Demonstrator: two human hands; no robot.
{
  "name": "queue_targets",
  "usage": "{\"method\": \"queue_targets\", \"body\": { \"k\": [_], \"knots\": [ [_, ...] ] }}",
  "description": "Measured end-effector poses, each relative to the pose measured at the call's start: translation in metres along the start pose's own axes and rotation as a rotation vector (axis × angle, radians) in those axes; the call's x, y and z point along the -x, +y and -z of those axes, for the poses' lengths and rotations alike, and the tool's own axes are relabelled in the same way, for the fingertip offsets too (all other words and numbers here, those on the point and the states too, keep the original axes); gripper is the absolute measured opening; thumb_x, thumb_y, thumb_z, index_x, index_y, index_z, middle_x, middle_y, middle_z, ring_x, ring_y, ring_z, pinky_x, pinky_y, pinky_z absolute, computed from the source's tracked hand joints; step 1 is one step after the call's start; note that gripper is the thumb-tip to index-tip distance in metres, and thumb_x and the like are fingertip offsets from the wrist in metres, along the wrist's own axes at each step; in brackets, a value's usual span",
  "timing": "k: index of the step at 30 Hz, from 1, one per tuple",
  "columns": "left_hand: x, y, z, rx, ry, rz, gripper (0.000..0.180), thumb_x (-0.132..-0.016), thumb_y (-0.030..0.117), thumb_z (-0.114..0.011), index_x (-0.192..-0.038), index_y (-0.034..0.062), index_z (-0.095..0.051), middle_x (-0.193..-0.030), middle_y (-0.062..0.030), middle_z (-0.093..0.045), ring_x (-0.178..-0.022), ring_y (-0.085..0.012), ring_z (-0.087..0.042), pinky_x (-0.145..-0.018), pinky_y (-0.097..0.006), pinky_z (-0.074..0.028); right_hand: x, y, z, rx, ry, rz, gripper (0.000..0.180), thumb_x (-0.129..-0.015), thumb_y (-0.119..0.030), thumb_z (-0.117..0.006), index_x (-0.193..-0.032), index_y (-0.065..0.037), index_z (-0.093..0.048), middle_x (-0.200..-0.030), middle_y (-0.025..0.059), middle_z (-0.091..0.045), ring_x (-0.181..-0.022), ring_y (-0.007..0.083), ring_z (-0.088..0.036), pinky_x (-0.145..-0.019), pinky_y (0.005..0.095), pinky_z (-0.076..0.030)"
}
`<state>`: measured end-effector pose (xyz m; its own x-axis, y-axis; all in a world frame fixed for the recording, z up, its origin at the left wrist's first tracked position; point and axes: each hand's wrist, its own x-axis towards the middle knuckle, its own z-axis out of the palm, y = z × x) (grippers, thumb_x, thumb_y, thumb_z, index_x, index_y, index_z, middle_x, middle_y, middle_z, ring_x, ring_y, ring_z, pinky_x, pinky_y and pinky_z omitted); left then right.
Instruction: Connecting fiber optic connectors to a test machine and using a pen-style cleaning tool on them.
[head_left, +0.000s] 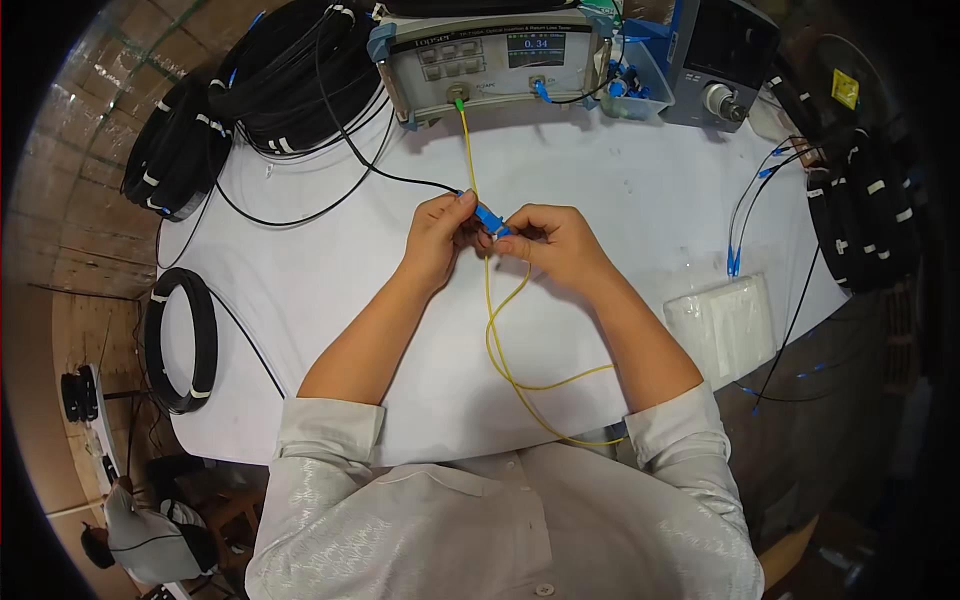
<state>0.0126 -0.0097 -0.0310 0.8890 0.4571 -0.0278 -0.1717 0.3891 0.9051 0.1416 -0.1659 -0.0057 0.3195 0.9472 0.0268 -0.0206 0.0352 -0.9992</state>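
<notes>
Left hand [438,236] and right hand [555,243] pinched together on small blue plastic fibre connector [489,218], raised above white surface [620,200] for close alignment. Thin yellow cable [466,140] slack (no strain) to grey test instrument [490,55]; black cable coils [290,80] parked aside.

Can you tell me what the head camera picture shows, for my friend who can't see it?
Two bare hands, the left hand and right hand, meet over a white table, pinching a small blue connector between them. A yellow cable loops from it up to a grey test meter. Coils of black cable lie around.
</notes>
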Motion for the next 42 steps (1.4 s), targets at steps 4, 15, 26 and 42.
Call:
{"method": "queue_targets", "body": {
  "k": [4,15,26,42],
  "knots": [
    [-0.001,-0.002,0.003,0.003,0.004,-0.002,0.04,-0.1,0.034,-0.056,-0.08,-0.0005,-0.064,-0.071,-0.0115,-0.066,-0.057,-0.0177,-0.061,-0.054,-0.031,-0.05,0.0,0.001,-0.001,-0.021,0.006,-0.035,0.021,-0.086,-0.015,-0.077,-0.095,0.002,-0.068,-0.09,0.0041,-0.071,-0.087,0.0104,-0.064,-0.082,0.0267,-0.051],
    [-0.002,-0.002,-0.002,0.011,-0.022,-0.009,0.037,-0.099,0.033,-0.058,-0.087,-0.0006,-0.064,-0.074,-0.01,-0.066,-0.063,-0.0165,-0.062,-0.059,-0.029,-0.051,-0.003,0.004,0.005,0.115,0.088,-0.007,0.023,-0.088,-0.017,-0.075,-0.098,0.003,-0.069,-0.087,0.0045,-0.071,-0.081,0.01,-0.063,-0.077,0.0257,-0.05],
    [0.003,-0.001,-0.014,-0.097,0.062,-0.05,0.021,-0.096,0.02,-0.065,-0.098,-0.0012,-0.062,-0.083,-0.0074,-0.066,-0.07,-0.0135,-0.061,-0.064,-0.027,-0.05,-0.005,0.005,0.002,0.138,0.181,0.044,0.017,-0.087,-0.013,-0.074,-0.093,0.002,-0.071,-0.081,0.0055,-0.072,-0.074,0.0083,-0.063,-0.069,0.0237,-0.049],
    [0.003,-0.005,-0.013,-0.126,0.106,-0.092,0.021,-0.094,0.02,-0.068,-0.098,-0.0001,-0.064,-0.089,-0.0071,-0.067,-0.077,-0.0123,-0.063,-0.066,-0.026,-0.053,-0.004,0.002,0.004,0.196,0.159,-0.019,0.019,-0.086,-0.013,-0.075,-0.097,0.002,-0.069,-0.082,0.0036,-0.071,-0.076,0.0071,-0.061,-0.069,0.0229,-0.047]
  ]
}}
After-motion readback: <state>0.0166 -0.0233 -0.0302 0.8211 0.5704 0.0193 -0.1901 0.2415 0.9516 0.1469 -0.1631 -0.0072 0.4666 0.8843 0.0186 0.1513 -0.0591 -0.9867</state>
